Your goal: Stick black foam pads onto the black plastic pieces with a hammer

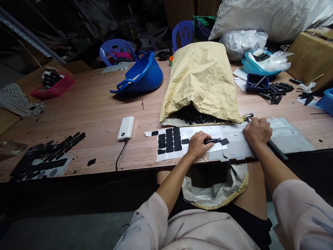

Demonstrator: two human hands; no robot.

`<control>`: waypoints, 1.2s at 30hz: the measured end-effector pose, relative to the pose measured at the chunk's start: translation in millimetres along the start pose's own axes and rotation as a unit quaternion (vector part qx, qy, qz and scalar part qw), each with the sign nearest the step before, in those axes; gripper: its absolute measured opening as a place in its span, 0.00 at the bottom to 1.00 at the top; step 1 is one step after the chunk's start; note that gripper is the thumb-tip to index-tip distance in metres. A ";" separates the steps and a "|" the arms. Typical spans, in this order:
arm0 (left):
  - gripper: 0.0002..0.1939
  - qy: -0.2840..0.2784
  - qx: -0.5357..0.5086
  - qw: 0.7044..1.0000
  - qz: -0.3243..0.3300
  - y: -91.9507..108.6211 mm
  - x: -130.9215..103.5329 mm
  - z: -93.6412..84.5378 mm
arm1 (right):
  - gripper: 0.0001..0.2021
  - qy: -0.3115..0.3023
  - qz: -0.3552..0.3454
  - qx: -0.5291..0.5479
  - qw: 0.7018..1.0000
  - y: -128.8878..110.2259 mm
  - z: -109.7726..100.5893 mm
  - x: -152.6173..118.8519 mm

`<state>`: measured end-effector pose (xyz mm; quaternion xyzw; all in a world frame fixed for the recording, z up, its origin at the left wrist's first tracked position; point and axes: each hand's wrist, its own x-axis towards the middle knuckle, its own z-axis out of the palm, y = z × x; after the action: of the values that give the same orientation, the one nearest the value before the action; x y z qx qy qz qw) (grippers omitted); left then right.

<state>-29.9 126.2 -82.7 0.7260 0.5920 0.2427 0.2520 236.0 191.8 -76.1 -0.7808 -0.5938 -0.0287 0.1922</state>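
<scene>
My left hand (199,145) is closed on a slim black pen-like piece (213,140), which lies low over the work surface and points right. Close to its tip is a small black rounded patch (224,141). My right hand (257,132) grips a hammer (277,150) by its dark handle; the metal head shows beyond the knuckles, near the paper sack. Left of my left hand, a white sheet (166,157) carries rows of black rounded patches (169,139). Under both hands lies a grey flat board (235,139) covered partly with clear tape.
A large paper sack (205,76) of black pieces lies open towards me. An open bag (215,198) sits on my lap. Left are a white power bank (126,127) with a cable and a tilted blue basin (145,76). Black pieces (277,91) lie loose at right.
</scene>
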 end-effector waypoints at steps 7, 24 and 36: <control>0.13 -0.005 -0.008 1.000 0.015 -6.0 -1.3 1.5 | 0.22 -0.001 0.003 -0.037 0.999 -4.6 -3.1 -1.9; 0.15 0.004 -0.017 0.999 0.038 -8.8 -0.3 2.8 | 0.22 -0.016 0.004 -0.021 1.000 -5.2 -8.5 -3.5; 0.11 -0.007 -0.011 1.000 0.022 -7.3 1.6 4.0 | 0.22 -0.007 0.012 -0.060 0.998 -6.2 -5.2 -2.2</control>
<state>-32.5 128.7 -90.4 0.7379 0.5713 0.2500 0.2582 230.4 189.4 -70.2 -0.7984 -0.5827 -0.0561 0.1412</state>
